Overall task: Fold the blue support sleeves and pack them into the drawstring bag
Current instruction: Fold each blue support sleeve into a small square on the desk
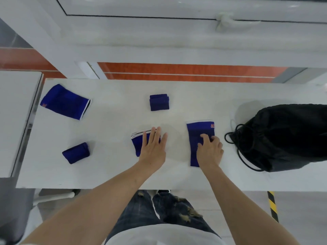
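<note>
A white surface [113, 170] runs under a window frame, with an orange band on the wall behind it. Five blue sleeves lie on it. At the centre, the left hand [153, 148] lies flat with straight fingers on a folded sleeve [137, 145], its white edges stacked at 10 o'clock from the hand. Just to 3 o'clock of it, the right hand [210, 150] rests on a long flat sleeve [199, 133], fingers curled and seemingly pinching the cloth near its middle; whether this grip truly has fabric in it I cannot tell for sure. Two small folded sleeves sit apart: one at 12 o'clock [159, 102], one at 9 o'clock near the front edge [76, 152]. A larger unfolded sleeve [64, 102] lies far off at 10 o'clock. The black bag [290, 137] sits at 3 o'clock, its cord looped toward the sleeves.

The sleeves look soft, light and stretchy, likely to spring open once folded, so each is best taken by pinching across the fold with all layers together.
</note>
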Demonstrator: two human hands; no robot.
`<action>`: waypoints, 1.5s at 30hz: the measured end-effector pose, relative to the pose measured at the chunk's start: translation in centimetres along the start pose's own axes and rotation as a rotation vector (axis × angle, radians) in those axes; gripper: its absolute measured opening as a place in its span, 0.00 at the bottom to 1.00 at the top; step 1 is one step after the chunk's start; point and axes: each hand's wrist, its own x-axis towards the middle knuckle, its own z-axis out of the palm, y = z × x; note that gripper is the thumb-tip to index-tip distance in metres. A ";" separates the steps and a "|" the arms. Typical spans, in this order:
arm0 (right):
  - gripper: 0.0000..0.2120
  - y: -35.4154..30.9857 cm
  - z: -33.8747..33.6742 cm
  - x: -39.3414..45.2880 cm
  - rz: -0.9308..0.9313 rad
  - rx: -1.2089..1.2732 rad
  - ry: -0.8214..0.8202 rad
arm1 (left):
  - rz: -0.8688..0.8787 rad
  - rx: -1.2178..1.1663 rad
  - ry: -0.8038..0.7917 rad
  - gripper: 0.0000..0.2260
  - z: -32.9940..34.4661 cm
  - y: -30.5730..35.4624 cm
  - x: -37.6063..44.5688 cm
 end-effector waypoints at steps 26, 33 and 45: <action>0.11 -17.4 -6.9 -6.6 -0.612 0.536 -0.130 | -0.278 -1.068 0.147 0.07 -10.0 -8.7 -5.0; 0.10 -27.8 -4.7 -8.7 -0.530 0.663 -0.293 | -0.450 -1.178 0.210 0.07 -10.8 -18.8 -5.7; 0.10 -40.4 -1.0 -10.4 -0.100 0.958 -0.469 | -0.435 -1.370 0.154 0.08 -9.6 -33.0 -4.5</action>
